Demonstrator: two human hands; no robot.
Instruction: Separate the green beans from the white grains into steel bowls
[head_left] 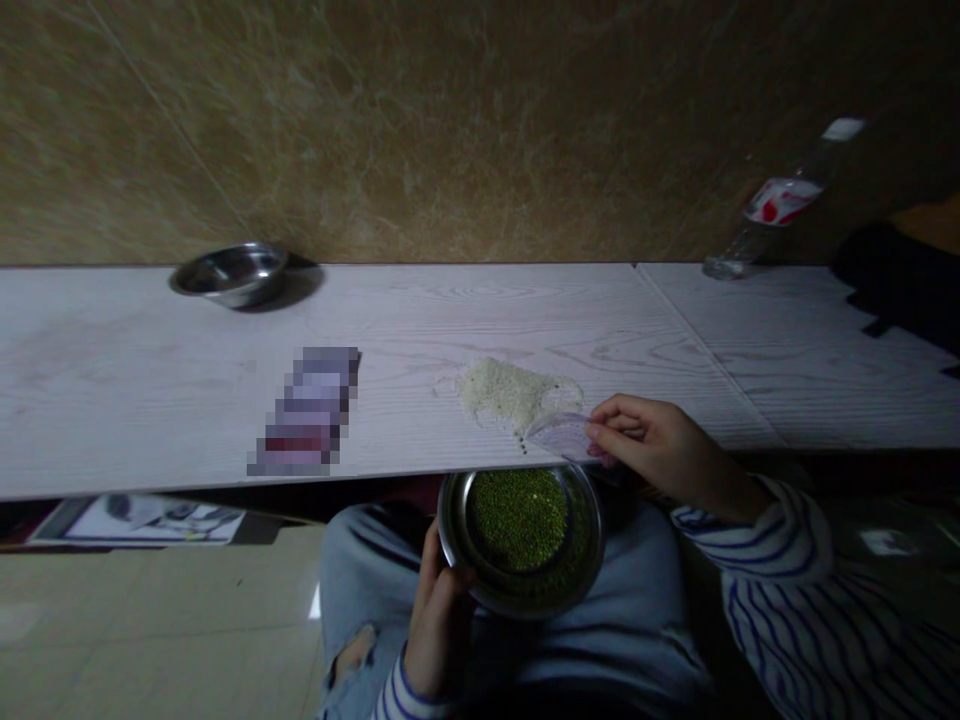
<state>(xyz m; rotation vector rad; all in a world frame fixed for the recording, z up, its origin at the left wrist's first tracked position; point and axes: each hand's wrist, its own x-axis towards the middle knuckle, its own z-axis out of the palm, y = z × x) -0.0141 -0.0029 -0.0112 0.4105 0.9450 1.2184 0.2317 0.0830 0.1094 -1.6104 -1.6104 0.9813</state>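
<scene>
My left hand (pixel 441 610) grips the left rim of a metal bowl (pixel 595 530), which sits over my lap just below the table edge. Green mung beans (pixel 517 515) lie inside it. My right hand (pixel 660 445) pinches a clear, ribbed plastic piece (pixel 561 434) with a rounded edge and a pinkish part by the fingers; its exact kind is unclear. The piece rests low at the right front side of a spread heap of pale grains that look like rice (pixel 506 388). A few dark beans (pixel 523 442) lie between the heap and the table's front edge.
On the white wood-grain table (pixel 405 320), another metal bowl (pixel 232 275) stands by the wall at the left. A blurred-out flat object (pixel 307 412) lies in front of it. A clear bottle (pixel 780 200) with a white cap stands back right, near a dark item (pixel 900 275).
</scene>
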